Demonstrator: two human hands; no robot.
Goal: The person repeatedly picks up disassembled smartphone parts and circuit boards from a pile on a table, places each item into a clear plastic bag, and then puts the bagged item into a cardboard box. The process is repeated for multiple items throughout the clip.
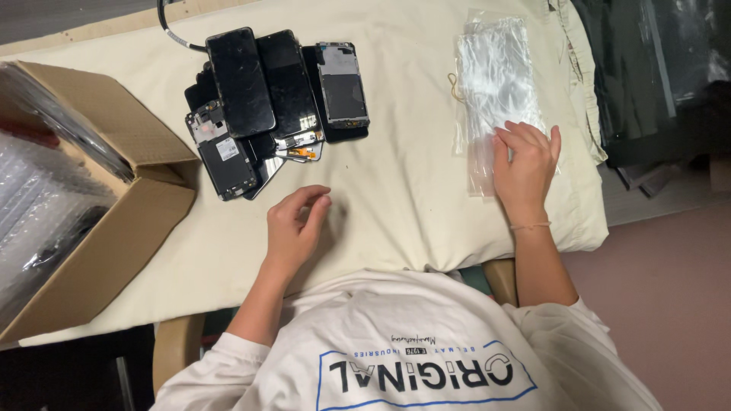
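Observation:
My right hand (524, 166) rests fingers-down on the near end of a stack of clear plastic bags (495, 72) lying on the cream cloth at the right. My left hand (295, 224) lies loosely curled on the cloth, holding nothing, just below a pile of black phone screens and phone frames (266, 106). The nearest piece to it is a phone frame with a white label (225, 157).
An open cardboard box (114, 221) with bubble wrap inside stands at the left. The table is covered by a cream cloth (403, 190). A black cable (171, 34) runs off the far edge. Dark bags lie on the floor at the right.

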